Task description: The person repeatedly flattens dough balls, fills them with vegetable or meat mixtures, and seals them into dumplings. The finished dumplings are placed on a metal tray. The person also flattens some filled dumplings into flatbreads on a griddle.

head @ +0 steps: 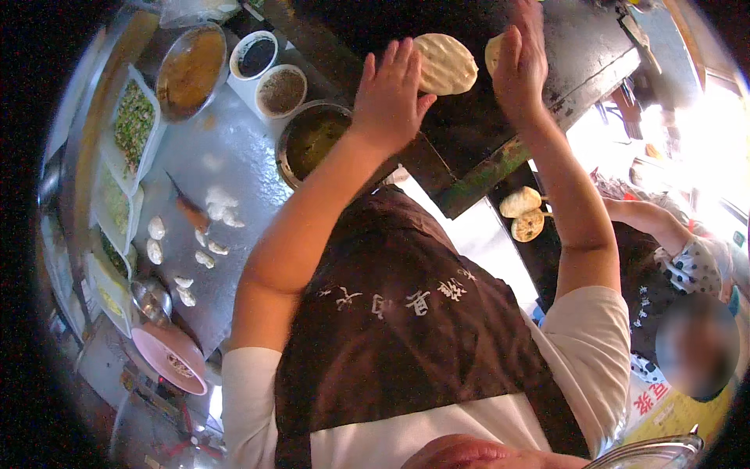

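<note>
My left hand [391, 97] is stretched over a dark flat griddle [454, 126], palm down and thumb apart. Its fingers touch or overlap the left edge of a pale, wrinkled round flatbread [446, 64]. To the right, my right hand [521, 64] has its fingers extended and its thumb in front of a second flatbread [494, 54]. Most of that second flatbread is hidden behind the hand, and any contact there cannot be made out.
Left, a metal counter [228, 152] holds dough pieces [222, 208], a sauce bowl [192, 70], seasoning tubs [281, 91], a pot [310, 143], chopped-green trays [133, 126] and a pink bowl [170, 357]. Right, a co-worker's arm [647, 220] is near two browned flatbreads [524, 214].
</note>
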Tool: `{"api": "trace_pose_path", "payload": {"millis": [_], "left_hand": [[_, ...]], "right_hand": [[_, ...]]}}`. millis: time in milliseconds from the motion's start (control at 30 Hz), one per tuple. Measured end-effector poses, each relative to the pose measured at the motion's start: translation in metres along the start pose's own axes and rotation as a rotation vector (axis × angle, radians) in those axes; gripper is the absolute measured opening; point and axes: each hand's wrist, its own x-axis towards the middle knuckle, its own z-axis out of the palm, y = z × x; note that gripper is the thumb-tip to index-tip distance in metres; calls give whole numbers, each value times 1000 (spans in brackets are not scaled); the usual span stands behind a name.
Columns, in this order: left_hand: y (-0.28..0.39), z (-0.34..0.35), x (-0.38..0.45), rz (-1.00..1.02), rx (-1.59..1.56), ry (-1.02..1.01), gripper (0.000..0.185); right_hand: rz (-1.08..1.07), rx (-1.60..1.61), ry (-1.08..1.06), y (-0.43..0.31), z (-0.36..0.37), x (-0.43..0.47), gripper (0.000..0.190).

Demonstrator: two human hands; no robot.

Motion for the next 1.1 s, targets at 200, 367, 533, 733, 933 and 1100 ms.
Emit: {"api": "trace_pose_path", "payload": {"millis": [200, 367, 533, 733, 933, 1100], "left_hand": [[-21, 14, 27, 208, 44, -125, 62], [-23, 24, 27, 219, -24, -75, 60], [-29, 5, 17, 16, 61, 51, 57], [-86, -39, -47, -327, -236, 369, 44], [-221, -65, -212, -933, 464, 205, 44], [-310, -70, -342, -1038, 674, 261, 57]], "right_hand": [[-18, -308, -569, -7, 2, -55, 58], [-112, -336, -583, 25, 18, -63, 60], [-7, -293, -26, -13, 17, -43, 60], [-24, -217, -107, 3, 18, -23, 49], [-99, -228, -465, -7, 17, -24, 54], [-208, -236, -754, -15, 31, -47, 57]]}}
